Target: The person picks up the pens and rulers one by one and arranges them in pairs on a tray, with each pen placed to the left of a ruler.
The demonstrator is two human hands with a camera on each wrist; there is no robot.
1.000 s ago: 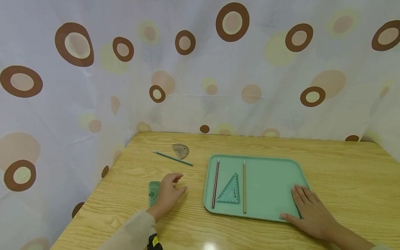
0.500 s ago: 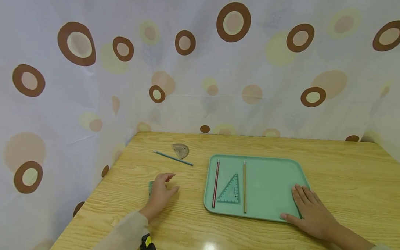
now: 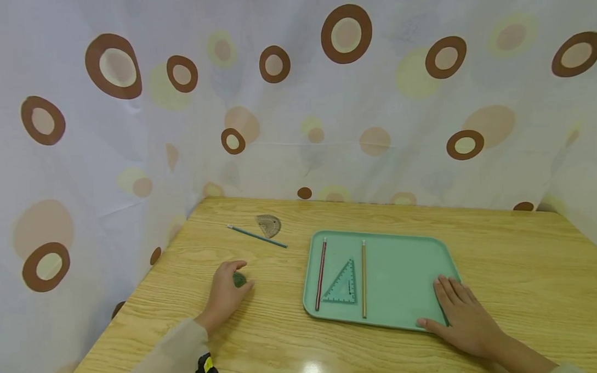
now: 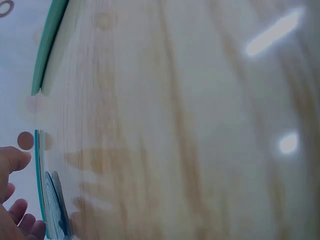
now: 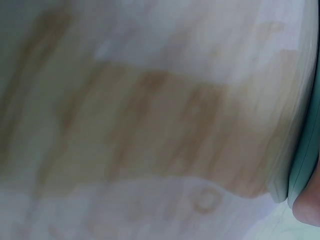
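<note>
My left hand (image 3: 224,296) is over a green see-through ruler (image 3: 239,279), part of which shows between thumb and fingers; the rest is hidden under the hand. Thumb and fingers are spread apart. The left wrist view has the loosely bent fingers of this hand at the lower left edge, beside the ruler's thin rounded end (image 4: 56,205). My right hand (image 3: 463,320) rests on the right side of a green tray (image 3: 407,325), fingers straight and thumb at the near rim. A red pencil (image 3: 321,273), a set square (image 3: 345,286) and a yellow pencil (image 3: 364,280) lie in the tray.
A blue pencil (image 3: 257,235) and a clear protractor (image 3: 268,225) lie at the back left of the wooden table (image 3: 284,340). A black and yellow tape measure (image 3: 206,371) is beside the left sleeve. A patterned curtain (image 3: 301,109) hangs behind the table.
My left hand has moved left across the green ruler, so that a part of it now shows between thumb and fingers. The right hand and the tray have stayed in place.
</note>
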